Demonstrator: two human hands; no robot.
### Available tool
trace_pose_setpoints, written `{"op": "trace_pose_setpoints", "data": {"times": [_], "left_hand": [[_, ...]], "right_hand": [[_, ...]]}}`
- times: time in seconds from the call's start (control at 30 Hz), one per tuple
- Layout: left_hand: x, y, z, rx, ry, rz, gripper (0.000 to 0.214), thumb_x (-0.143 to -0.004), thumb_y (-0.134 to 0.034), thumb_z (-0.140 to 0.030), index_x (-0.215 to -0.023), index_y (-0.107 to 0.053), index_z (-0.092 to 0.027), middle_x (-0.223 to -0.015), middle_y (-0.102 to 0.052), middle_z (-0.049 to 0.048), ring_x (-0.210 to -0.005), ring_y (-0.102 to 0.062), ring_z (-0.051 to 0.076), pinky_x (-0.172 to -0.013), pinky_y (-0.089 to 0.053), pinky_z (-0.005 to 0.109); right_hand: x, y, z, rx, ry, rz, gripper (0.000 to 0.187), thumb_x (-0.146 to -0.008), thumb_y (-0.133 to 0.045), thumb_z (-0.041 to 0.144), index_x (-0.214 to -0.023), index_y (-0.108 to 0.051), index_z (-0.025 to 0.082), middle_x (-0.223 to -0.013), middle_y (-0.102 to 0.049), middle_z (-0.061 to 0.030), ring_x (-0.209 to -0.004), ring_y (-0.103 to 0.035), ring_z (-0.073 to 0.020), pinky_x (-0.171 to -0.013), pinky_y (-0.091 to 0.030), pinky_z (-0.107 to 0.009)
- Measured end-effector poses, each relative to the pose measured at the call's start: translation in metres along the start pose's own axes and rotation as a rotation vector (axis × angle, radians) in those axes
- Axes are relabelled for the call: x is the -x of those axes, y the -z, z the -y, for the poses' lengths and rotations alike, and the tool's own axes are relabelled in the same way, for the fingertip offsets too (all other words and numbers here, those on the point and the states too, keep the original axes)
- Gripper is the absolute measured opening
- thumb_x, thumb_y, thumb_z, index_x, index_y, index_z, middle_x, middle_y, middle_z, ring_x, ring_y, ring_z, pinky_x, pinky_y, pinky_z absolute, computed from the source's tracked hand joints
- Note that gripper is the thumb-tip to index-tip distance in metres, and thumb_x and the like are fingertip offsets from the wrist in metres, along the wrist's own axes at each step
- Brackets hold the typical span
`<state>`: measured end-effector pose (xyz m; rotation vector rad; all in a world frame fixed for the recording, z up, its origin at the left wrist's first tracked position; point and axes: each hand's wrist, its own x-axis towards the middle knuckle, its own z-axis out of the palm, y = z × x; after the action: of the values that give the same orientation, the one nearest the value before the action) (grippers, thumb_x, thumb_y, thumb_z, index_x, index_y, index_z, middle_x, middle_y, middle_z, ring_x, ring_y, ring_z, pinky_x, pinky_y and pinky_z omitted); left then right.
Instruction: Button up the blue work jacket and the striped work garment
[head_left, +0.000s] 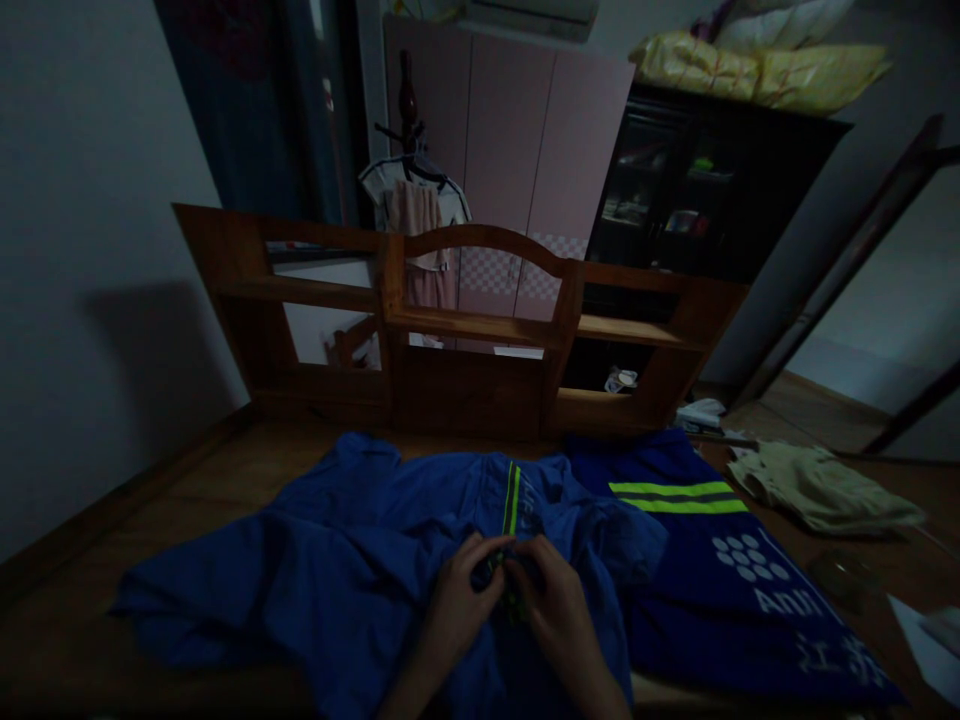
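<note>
A blue work shirt (337, 560) with a yellow-green reflective stripe lies spread on the wooden bed platform (225, 480). Both my hands rest on its front, close together near the stripe. My left hand (457, 600) has its fingers curled and pinches the cloth at the middle. My right hand (551, 600) does the same just beside it, fingertips nearly touching the left ones. What sits between the fingertips is too dark to make out beyond shirt fabric.
A second blue garment (720, 580) with yellow-green stripes and white lettering lies to the right. A khaki garment (817, 490) is crumpled at far right. A wooden headboard (472, 330) stands behind, with pink wardrobes (525, 140) and a dark cabinet (705, 190) beyond.
</note>
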<state>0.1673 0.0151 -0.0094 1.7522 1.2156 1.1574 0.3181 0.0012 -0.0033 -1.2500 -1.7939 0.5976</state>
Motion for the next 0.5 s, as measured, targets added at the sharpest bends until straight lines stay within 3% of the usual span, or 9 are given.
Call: {"op": "trace_pose_setpoints", "data": {"times": [0.23,0.5], "left_hand": [[-0.002,0.006,0.0,0.105,0.074,0.014,0.025,-0.081,-0.053,-0.022,-0.099,-0.069,-0.02,-0.099,-0.068,0.0052,-0.098,-0.061,0.02,-0.092,-0.045,0.032],[0.0,-0.003,0.003,0.04,0.074,-0.026,0.014,-0.075,-0.056,-0.018,-0.088,-0.063,-0.019,-0.088,-0.068,0.0015,-0.087,-0.063,0.017,-0.082,-0.048,0.027]], "right_hand": [[0.009,-0.006,0.001,-0.018,0.017,-0.049,0.018,-0.095,-0.04,0.022,-0.102,-0.056,0.021,-0.095,-0.058,-0.0042,-0.09,-0.057,-0.0159,-0.079,-0.043,-0.026],[0.01,0.006,0.01,-0.079,-0.077,-0.047,0.016,-0.092,-0.047,0.028,-0.097,-0.06,0.02,-0.096,-0.062,-0.0044,-0.092,-0.059,-0.0178,-0.081,-0.045,-0.025]]}}
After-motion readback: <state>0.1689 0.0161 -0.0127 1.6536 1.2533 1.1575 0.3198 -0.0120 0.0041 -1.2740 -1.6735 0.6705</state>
